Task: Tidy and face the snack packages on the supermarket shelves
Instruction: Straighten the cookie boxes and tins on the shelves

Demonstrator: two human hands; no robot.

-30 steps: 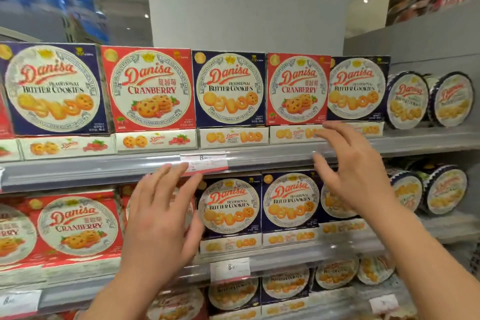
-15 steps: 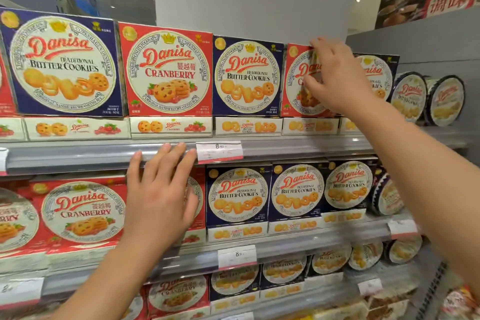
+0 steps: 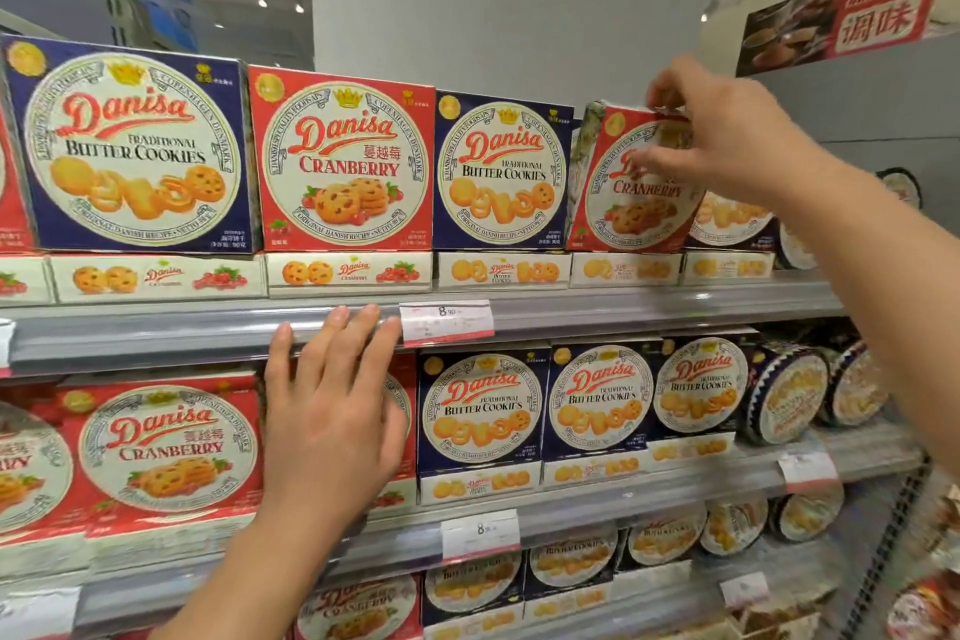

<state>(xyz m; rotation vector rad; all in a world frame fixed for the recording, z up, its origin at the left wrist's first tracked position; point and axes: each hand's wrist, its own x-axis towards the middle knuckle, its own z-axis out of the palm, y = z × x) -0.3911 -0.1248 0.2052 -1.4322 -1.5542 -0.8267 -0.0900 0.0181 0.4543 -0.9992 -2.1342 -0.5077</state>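
Note:
Danisa cookie boxes stand in rows on the shelves. On the top shelf my right hand grips the upper edge of a red cranberry box, which is tilted forward and turned out of the row. To its left stand a blue butter cookies box and another red cranberry box, both facing front. My left hand lies flat with straight fingers against a red box on the middle shelf, its fingertips reaching the top shelf's grey rail.
More blue butter cookies boxes and round tins fill the middle shelf at right. Price tags hang on the shelf rails. A lower shelf holds more boxes and tins. A white pillar rises behind the top shelf.
My right hand rose from the shelf rail to the top row, took the red cranberry box by its top edge and tipped it forward. My left hand stayed on the middle-shelf box.

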